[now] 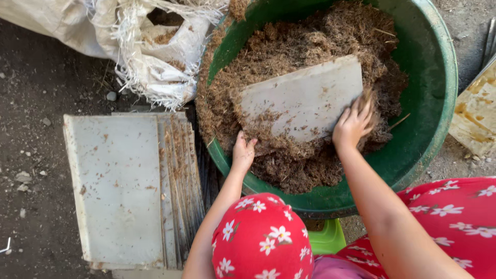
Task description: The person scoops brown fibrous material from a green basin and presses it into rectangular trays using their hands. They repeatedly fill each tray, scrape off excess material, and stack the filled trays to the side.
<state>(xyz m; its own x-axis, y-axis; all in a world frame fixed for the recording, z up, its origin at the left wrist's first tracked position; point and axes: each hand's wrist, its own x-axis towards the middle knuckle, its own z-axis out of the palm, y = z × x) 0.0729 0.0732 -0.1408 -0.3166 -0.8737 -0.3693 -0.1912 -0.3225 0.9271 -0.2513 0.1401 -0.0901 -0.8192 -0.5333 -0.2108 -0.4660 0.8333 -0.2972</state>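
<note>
Surface: bare grey dirt floor (pixel 36 93), scattered with small stones and crumbs.
Left: a stack of flat pale rectangular trays (pixel 116 186), fanned at the right edge.
Top left: a torn white woven sack (pixel 155 57), lying beside the stack.
Centre right: a large round green plastic basin (pixel 434 103), touching the sack.
Right edge: a stained pale board (pixel 478 113), only partly in view.

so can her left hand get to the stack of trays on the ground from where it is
Probably yes. The left hand rests at the green tub's near rim, and the stack of white trays lies just beside it with nothing visible between them.
</note>
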